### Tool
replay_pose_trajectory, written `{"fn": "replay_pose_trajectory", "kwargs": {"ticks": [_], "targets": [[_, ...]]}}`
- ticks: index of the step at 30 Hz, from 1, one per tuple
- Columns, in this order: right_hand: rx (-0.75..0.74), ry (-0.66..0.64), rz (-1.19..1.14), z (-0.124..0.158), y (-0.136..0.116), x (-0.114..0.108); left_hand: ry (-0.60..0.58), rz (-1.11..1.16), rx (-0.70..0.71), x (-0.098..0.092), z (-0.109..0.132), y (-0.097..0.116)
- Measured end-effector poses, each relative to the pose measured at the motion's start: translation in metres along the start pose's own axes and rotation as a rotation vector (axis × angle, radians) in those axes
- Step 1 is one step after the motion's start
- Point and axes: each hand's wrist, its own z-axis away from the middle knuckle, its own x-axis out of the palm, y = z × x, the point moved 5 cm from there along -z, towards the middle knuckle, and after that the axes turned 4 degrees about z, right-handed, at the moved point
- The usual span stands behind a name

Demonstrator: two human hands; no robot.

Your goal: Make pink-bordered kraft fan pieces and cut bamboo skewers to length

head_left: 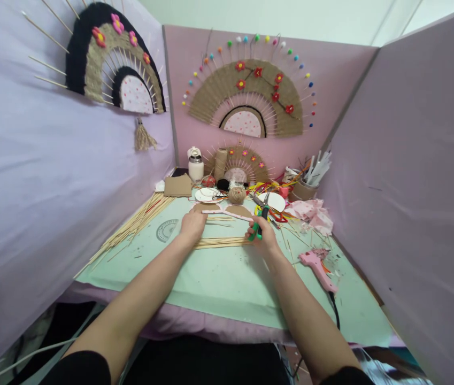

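Observation:
My left hand [193, 224] is closed at the near edge of a brown cardboard half-circle [206, 207] with a pale pink rim; its fingertips are partly hidden. Beside it lies a second cardboard half-circle [238, 212], its straight pink edge running to my right hand [264, 235]. That hand is wrapped around pliers [264, 213] with green and black handles, jaws pointing away from me. Its fingers are close to the second half-circle, and I cannot tell whether they touch it. Between my forearms and the half-circles lies a row of thin bamboo sticks [222, 243].
A pink glue gun [318, 270] lies at the right with its cord trailing off the table. More sticks [134, 224] and a protractor [166, 230] are at the left. Behind stand a twine ball [237, 195], a white bottle [195, 170] and decorated fans [246, 96] on the panels.

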Motion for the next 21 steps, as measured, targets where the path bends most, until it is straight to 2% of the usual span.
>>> {"fn": "replay_pose_trajectory", "kwargs": {"ticks": [6,10,14,21], "targets": [[-0.005,-0.009,-0.002,-0.001,0.0,-0.001,-0.005,0.035,-0.027,0.004,-0.001,0.0],[-0.018,0.0,-0.046,-0.002,-0.002,-0.003,0.06,0.079,-0.013,0.002,-0.001,-0.002],[-0.104,0.01,-0.08,-0.003,-0.011,-0.006,0.143,0.197,0.066,-0.002,0.004,0.0],[-0.202,0.087,-0.26,-0.006,-0.022,-0.017,0.058,0.378,0.237,0.005,0.021,0.016]]}}
